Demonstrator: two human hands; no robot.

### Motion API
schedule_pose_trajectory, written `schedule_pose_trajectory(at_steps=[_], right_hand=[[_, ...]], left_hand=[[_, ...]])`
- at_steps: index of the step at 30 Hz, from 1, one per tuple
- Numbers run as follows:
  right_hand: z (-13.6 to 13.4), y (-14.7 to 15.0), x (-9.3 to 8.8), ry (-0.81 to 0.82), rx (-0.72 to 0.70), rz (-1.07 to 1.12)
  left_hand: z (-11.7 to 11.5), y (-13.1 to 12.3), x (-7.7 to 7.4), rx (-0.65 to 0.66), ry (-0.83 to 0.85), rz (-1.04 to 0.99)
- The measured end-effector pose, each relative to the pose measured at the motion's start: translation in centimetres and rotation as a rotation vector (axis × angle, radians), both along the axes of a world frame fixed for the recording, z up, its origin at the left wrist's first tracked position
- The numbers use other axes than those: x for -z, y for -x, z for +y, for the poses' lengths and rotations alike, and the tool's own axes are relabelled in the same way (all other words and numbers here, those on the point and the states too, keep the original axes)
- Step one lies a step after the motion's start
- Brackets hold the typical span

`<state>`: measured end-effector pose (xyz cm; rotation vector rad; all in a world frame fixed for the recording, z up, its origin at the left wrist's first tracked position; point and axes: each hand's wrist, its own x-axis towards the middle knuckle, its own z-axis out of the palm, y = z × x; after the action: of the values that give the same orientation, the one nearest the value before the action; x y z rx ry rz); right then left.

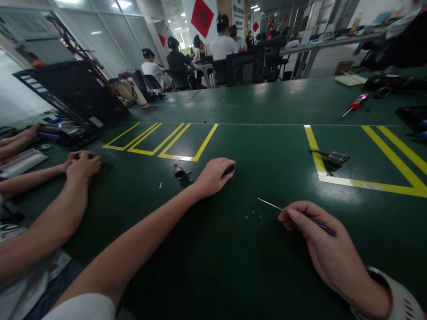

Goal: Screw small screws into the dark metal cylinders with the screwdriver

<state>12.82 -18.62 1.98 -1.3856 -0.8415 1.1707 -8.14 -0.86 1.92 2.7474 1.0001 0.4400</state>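
Note:
My left hand [215, 177] is closed around a dark, hollow metal cylinder [231, 169], whose round open end faces right. In my right hand [320, 235] is a slim tool with a thin metal shaft [271, 204] and a dark handle. Its tip points left, just above the table. Three small metal rings [253, 213] lie below the tip, between my hands. Left of my left hand lies a metal part with a round cup [179, 172], with tiny rings beside it. A similar part with a long stem [336, 158] rests on the right by yellow tape.
The green table [260, 104] carries yellow tape outlines [180, 157]. A red-handled screwdriver [357, 103] lies at the far right. To my left, a co-worker's hands [82, 165] rest near a black rack [76, 98]. Several people sit in the background.

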Motion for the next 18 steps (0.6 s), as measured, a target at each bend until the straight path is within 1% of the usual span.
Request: schedule_pose_trajectory(at_steps=[6,8,11,14,16,17,18], right_hand=[[-0.1,-0.1,0.3,0.002,-0.011,-0.023],[-0.2,-0.1,0.6,-0.005,-0.010,-0.052],[-0.3,-0.2,0.7,-0.008,-0.039,-0.123],[-0.5,-0.6,0.2,0.000,-0.058,-0.251],[-0.6,-0.8,-0.7,-0.024,-0.069,-0.371],[-0.7,-0.8,-1.2,-0.053,-0.083,-0.430],[-0.7,-0.8,-1.8,-0.091,-0.091,-0.489]], left_hand=[[-6.0,0.8,-1.1,0.194,0.173,-0.018],[-7.6,0.9,-1.2,0.245,0.217,0.001],[-9.4,0.8,-1.4,0.276,0.222,-0.026],[-10.8,0.7,-2.1,0.252,0.167,-0.094],[-11.7,0.7,-3.1,0.181,0.142,-0.184],[-12.1,0.6,-3.7,0.143,0.151,-0.259],[-12.6,0.6,-4.4,0.089,0.201,-0.335]])
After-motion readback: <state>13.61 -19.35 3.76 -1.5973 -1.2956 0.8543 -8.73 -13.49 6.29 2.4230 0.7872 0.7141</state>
